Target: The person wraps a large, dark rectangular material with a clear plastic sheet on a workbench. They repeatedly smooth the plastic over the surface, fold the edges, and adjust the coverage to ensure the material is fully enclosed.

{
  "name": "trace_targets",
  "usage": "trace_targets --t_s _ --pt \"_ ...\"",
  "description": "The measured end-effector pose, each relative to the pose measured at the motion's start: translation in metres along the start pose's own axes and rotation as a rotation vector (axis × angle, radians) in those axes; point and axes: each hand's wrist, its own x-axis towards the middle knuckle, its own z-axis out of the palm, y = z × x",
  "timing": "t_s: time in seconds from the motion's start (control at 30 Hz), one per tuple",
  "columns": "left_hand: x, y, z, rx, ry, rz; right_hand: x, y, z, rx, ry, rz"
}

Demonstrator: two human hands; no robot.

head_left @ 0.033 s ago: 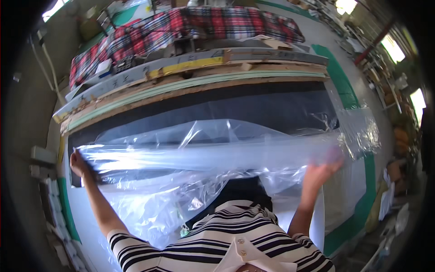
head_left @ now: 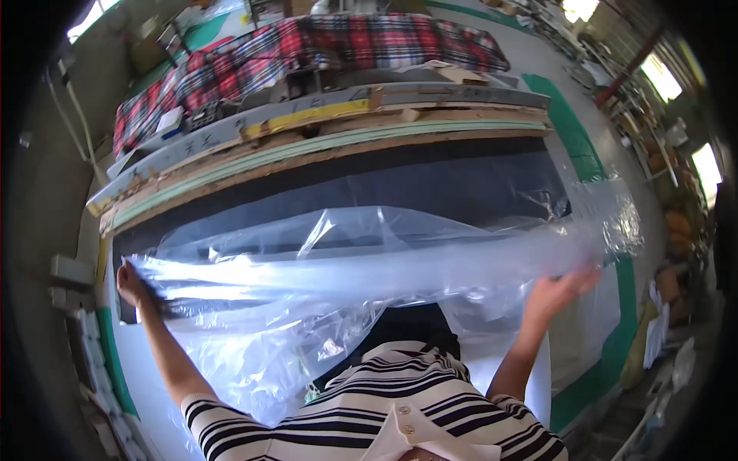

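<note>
A wide sheet of clear plastic film (head_left: 330,280) stretches in shiny folds between my hands, over a dark panel (head_left: 369,183). At the film's left end my left hand (head_left: 132,284) is closed on its edge. My right hand (head_left: 561,293) is at the other end, fingers reaching rightward and partly veiled by the film. Its grip is blurred, but the film's edge appears to lie between thumb and fingers. Looser film hangs toward my body and covers part of the near side.
Beyond the panel run wooden and pale green strips (head_left: 330,140) and a grey beam (head_left: 461,94). A red plaid cloth (head_left: 384,42) covers something behind them. Green floor strips (head_left: 573,146) flank the work area. White boxes (head_left: 73,267) stand at the left wall.
My right hand has shifted right and slightly down, with its fingers more stretched. My left hand has dropped a little. The film band between them sits slightly lower.
</note>
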Motion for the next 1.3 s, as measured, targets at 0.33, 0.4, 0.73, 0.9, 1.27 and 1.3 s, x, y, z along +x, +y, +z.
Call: trace_targets --t_s 0.33,0.4,0.73,0.9,1.27,1.3 --pt "0.014 -0.022 0.027 0.101 0.022 -0.018 -0.017 0.158 0.059 1.089 0.179 1.117" --pt "0.016 -0.011 -0.002 0.232 0.048 0.100 0.014 0.173 0.045 0.891 0.391 0.685" --pt "-0.011 0.008 -0.007 0.139 -0.162 0.126 0.094 0.117 0.114 0.297 -0.567 -0.146" --pt "0.012 -0.047 -0.082 0.404 -0.284 0.008 0.048 0.154 0.147 0.786 -0.887 0.268" --pt "0.014 -0.050 -0.051 0.761 -0.151 -0.167 0.087 0.119 0.240 0.359 -0.598 -0.269" --pt "0.013 -0.032 -0.024 0.803 -0.186 -0.110 0.077 0.143 0.239 0.358 -0.586 -0.102"
